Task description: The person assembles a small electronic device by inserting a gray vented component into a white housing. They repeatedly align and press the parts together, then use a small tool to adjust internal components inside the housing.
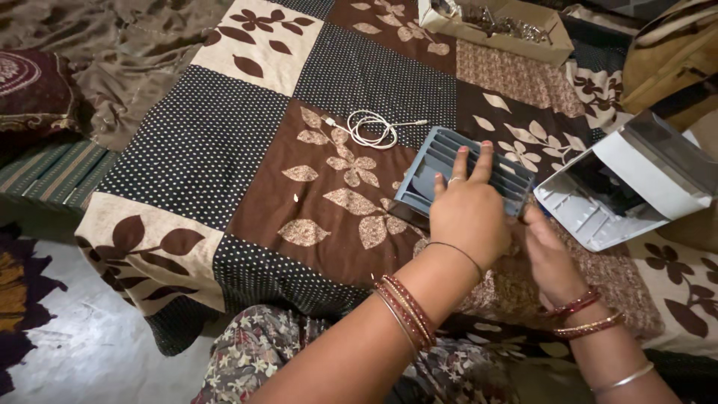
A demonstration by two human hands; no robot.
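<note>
Both hands hold one grey slatted grille point(456, 176) on the patchwork bed cover point(247, 172). The left hand point(467, 213) lies on top with its grip clenched over the slats; the right hand point(546, 254) grasps the near edge below. Beyond the grip lies a coiled white cable point(372, 129); right of it stands an open white casing point(628, 187).

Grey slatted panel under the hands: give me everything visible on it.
The grey slatted panel is a rectangular grille, apparently plastic, with parallel louvre slats inside a raised frame. It lies tilted on the patchwork bedspread, the near part hidden by the hands. The left hand rests on top with fingers spread over the slats; the right hand meets its right edge from below. A coiled white cable lies just beyond it, apart.
</note>
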